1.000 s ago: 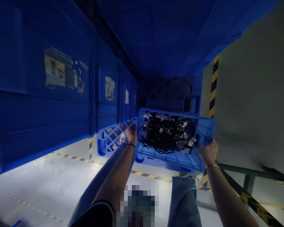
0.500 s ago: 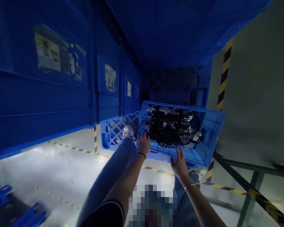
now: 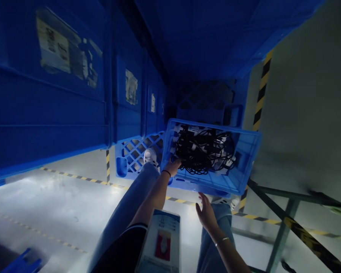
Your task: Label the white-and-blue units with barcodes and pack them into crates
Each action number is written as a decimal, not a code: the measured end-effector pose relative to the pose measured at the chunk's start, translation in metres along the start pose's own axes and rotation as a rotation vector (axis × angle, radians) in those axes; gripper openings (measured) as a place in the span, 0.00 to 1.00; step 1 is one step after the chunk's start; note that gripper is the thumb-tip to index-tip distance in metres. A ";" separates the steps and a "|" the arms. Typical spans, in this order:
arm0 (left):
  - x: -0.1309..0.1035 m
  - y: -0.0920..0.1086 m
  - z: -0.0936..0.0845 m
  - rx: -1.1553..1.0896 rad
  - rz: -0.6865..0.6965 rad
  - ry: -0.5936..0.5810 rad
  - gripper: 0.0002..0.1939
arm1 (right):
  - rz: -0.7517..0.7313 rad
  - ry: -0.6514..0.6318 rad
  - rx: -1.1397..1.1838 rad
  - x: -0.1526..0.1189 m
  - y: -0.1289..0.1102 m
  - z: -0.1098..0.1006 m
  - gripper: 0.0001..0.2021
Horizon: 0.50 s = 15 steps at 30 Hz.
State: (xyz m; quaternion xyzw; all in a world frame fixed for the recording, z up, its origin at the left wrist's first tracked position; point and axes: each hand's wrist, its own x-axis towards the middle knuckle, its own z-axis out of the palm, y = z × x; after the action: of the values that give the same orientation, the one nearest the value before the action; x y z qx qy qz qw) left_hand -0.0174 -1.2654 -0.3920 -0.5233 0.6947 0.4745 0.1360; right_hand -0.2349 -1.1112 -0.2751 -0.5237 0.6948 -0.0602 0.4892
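- Step in hand, by the look of it: setting down or steadying a blue crate (image 3: 246, 151) full of cables (image 3: 203, 151). The crate sits low in front of the person's legs, tipped toward the camera so its open top shows. Can't tell exactly what its bottom rests on; there's a blue lattice pallet (image 3: 133, 159) just beside it on the left.
- Left hand (image 3: 172, 167) is at the crate's near left corner, fingers curled over the rim, right next to the cable pile. Reads as a light grip on the rim, not a full clench.
- Right hand (image 3: 206, 212) is off the crate, fingers spread and loose, hovering just below the near edge. Holding nothing.
- Next move, as a guess: it calls for the right hand to get back on the near edge or under the base, since a one-handed hold on a tilted crate could let it slide or tip the load out.
- The crate: bright blue plastic, shallow, with slotted walls and a thick rim. Looks rigid and easy to grab anywhere along the edge.
- The cables: black, tangled in one loose heap with a few white plugs or adapters mixed in. They'd snag and drag together if pulled.
- Around it: tall dark blue bins (image 3: 59, 94) on the left, yellow-black tape (image 3: 258, 106) on the floor.
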 end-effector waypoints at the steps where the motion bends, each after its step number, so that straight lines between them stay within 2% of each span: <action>1: 0.003 -0.007 -0.003 -0.006 0.003 -0.014 0.17 | 0.020 -0.004 0.005 -0.006 0.003 -0.002 0.23; 3: 0.002 -0.016 -0.010 -0.009 -0.010 -0.025 0.18 | 0.059 -0.002 0.016 -0.018 0.007 -0.008 0.21; 5: -0.008 -0.016 -0.016 -0.004 -0.062 -0.003 0.19 | 0.090 0.008 0.028 -0.029 0.008 -0.014 0.20; 11: -0.056 0.011 -0.020 0.026 -0.218 0.144 0.31 | 0.121 0.002 0.063 -0.053 0.001 -0.026 0.19; 13: -0.060 0.018 -0.019 0.019 -0.229 0.159 0.32 | 0.128 -0.009 0.065 -0.060 -0.003 -0.026 0.20; 15: -0.055 0.019 -0.020 0.003 -0.225 0.173 0.28 | 0.131 -0.024 0.066 -0.068 -0.005 -0.022 0.20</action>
State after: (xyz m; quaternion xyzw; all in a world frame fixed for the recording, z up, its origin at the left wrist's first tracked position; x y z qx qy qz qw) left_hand -0.0046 -1.2482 -0.3339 -0.6365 0.6416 0.4082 0.1285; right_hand -0.2497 -1.0695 -0.2185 -0.4615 0.7193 -0.0445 0.5174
